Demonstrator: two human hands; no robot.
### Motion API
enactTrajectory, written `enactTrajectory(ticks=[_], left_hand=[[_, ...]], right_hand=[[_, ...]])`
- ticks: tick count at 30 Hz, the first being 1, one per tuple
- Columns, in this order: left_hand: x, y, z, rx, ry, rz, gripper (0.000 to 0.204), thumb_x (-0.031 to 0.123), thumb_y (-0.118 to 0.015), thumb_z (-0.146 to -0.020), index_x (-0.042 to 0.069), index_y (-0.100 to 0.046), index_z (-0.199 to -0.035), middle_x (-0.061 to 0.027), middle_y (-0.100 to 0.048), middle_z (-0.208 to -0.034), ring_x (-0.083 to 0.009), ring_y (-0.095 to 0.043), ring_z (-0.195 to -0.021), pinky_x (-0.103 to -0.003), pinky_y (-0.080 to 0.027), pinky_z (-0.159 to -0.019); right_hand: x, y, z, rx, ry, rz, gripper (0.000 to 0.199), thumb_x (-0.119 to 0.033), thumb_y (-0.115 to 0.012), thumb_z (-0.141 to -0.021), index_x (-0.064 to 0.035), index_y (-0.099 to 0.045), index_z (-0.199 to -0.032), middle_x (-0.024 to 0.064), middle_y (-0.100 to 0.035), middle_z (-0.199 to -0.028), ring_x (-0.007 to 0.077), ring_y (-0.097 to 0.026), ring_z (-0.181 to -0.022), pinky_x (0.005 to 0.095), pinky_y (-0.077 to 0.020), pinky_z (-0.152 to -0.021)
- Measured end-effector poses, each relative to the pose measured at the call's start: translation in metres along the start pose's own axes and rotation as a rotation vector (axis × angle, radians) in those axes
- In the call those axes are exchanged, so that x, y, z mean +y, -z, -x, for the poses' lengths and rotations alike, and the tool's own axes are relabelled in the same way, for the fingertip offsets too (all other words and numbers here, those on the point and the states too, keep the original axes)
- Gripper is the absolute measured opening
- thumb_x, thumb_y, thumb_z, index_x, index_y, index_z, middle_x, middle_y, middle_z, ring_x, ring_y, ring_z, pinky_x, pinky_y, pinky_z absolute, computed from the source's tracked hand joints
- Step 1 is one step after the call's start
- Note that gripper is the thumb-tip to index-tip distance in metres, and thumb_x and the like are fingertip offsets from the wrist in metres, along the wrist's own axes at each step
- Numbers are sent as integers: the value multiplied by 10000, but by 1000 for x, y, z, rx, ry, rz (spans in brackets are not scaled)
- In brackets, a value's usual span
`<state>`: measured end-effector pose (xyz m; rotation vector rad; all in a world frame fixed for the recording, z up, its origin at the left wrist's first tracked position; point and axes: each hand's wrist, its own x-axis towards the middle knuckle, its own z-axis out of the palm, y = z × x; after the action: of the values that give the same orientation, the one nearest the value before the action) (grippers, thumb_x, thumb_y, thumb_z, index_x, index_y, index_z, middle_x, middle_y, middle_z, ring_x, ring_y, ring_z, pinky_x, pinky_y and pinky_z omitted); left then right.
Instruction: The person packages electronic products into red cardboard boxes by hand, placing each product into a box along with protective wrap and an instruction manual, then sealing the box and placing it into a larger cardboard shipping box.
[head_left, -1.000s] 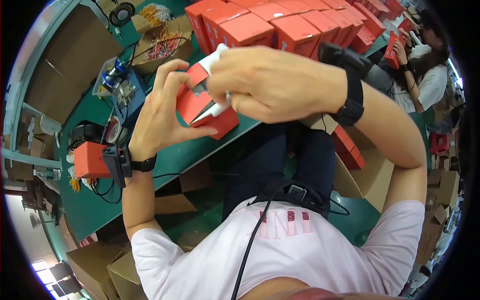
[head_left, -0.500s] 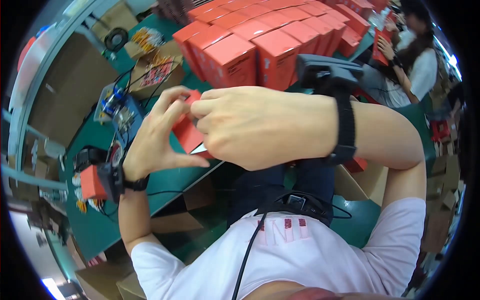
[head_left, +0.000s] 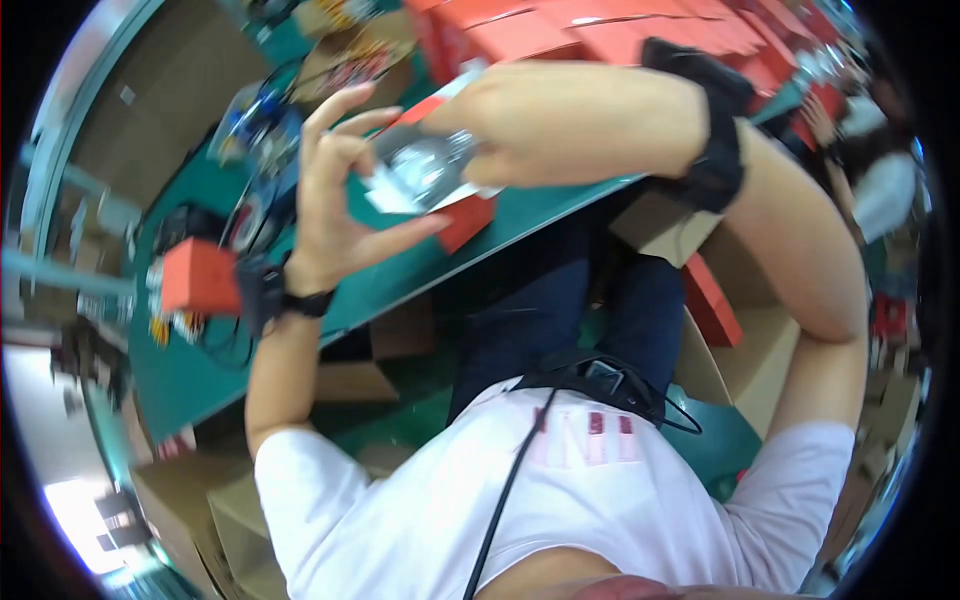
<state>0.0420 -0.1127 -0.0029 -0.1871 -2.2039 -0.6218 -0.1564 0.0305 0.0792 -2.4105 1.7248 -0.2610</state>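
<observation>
Between my hands a red box (head_left: 467, 222) is tilted over the near edge of the green table, its white-lined flaps spread open. A shiny item in clear plastic (head_left: 425, 172) shows at the box's opening; blur hides its exact kind. My left hand (head_left: 340, 200) curves around the left of the box, with the thumb along its near side and the fingers bent by the opening. From the right, my right hand (head_left: 500, 125) reaches across, its fingers closed at the clear plastic item. Motion smears those fingertips.
Many red boxes (head_left: 590, 35) stand in rows at the back. Another red box (head_left: 200, 277) sits by my left wrist on the green table (head_left: 390, 290). Cartons (head_left: 765, 350) and a blue tool (head_left: 265, 135) lie about. A co-worker (head_left: 880, 200) sits at the far right.
My hands and the box have moved up and slightly right in the view. The box's flaps are now open, and the clear plastic item has come into sight.
</observation>
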Motion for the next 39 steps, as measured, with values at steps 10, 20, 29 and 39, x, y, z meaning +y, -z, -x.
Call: enactTrajectory(ticks=[10,20,29,39], left_hand=[[13,-71,57,282,261,-285,1389,222,-990,-620,36,-10,-1586,-219,-412,-1457,-302,-566,-1265,-418,-487,-1018],[5,5,35,-54,303,-355,1311,231,-982,-630,-65,-127,-1578,-282,-301,-1583,-366,-346,-1455,-469,-272,-1197],[13,-6,36,-585,281,-414,1074,30,-871,-660,45,-299,-1568,-212,-423,-1516,-411,-441,-1345,-481,-362,-1119],[-5,28,51,-728,617,-397,1048,95,-846,-671,146,-325,-1579,-179,-408,-1538,-386,-393,-1387,-451,-342,-1168]], right_hand=[[-23,-2,-29,-85,-199,167,427,-237,-700,-860,23,-684,-1199,246,-710,-943,337,-715,-848,385,-571,-813],[-15,-32,-12,450,-211,-23,254,-262,-666,-826,-16,-715,-865,179,-707,-800,350,-712,-775,443,-582,-673],[18,-190,-49,746,-338,-572,99,-151,-697,-677,-54,-697,-699,207,-673,-716,407,-676,-719,464,-535,-632],[88,-175,25,585,-542,-330,267,-233,-633,-890,12,-738,-909,202,-708,-816,358,-705,-781,432,-549,-715]])
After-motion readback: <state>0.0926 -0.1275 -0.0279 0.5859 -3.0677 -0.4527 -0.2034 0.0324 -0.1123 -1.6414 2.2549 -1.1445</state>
